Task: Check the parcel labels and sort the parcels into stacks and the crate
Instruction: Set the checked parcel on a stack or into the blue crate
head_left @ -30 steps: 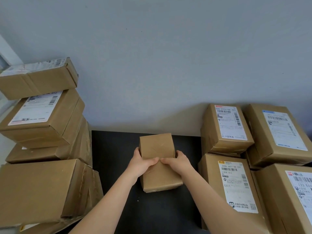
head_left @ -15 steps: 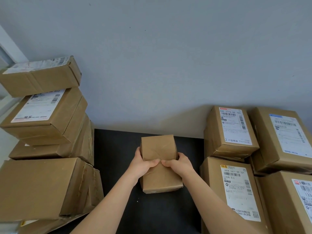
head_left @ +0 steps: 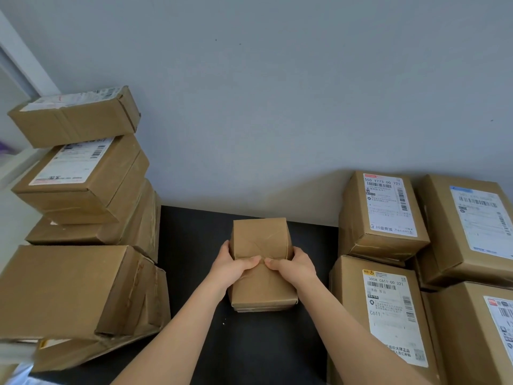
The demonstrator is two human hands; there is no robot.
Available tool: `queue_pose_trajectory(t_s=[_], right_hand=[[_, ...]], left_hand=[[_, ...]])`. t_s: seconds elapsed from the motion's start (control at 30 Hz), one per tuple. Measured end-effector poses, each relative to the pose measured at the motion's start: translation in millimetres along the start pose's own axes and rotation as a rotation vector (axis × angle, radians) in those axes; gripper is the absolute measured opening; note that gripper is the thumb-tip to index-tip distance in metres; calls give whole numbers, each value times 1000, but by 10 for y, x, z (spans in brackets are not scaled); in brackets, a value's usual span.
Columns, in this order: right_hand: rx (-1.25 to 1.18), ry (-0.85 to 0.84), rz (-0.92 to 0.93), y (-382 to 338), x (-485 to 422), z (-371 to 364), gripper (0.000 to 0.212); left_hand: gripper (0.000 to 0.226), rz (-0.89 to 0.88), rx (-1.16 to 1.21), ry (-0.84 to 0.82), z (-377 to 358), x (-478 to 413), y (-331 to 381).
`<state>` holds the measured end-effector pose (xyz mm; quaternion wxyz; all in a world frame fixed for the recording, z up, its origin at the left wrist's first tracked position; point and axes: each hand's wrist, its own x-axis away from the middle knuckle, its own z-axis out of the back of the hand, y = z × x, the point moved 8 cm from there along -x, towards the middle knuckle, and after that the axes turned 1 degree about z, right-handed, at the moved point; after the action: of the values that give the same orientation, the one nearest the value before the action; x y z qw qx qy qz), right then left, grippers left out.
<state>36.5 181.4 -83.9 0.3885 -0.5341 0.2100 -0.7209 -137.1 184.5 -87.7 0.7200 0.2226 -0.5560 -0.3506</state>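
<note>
Both hands hold a small brown parcel at the middle of the black counter: left hand and right hand grip its sides, thumbs meeting on its unlabelled top. A leaning stack fills the left edge; labelled parcels crowd the right edge.

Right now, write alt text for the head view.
The left hand and right hand grip a small plain brown cardboard parcel on a black tabletop by a grey wall. A leaning stack of brown cardboard boxes stands left; white-labelled brown boxes sit right.
</note>
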Motion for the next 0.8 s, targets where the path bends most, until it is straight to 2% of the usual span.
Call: queue_pose_trajectory(t_s=[0.23,0.4,0.53,0.7,0.8], right_hand=[[-94,-24,-5,12,26,-24,79],[-178,-17,-5,21,85,16,70],[-302,-18,-36,29,128,0,60],[-92,25,70,-95,207,-13,50],[-10,36,113,-159,245,-39,59]], left_hand=[[79,26,43,-31,10,82,-50],[70,36,224,-42,67,113,-109],[63,-10,227,-48,143,158,-41],[47,-96,175,39,229,230,48],[50,-162,162,88,291,274,133]])
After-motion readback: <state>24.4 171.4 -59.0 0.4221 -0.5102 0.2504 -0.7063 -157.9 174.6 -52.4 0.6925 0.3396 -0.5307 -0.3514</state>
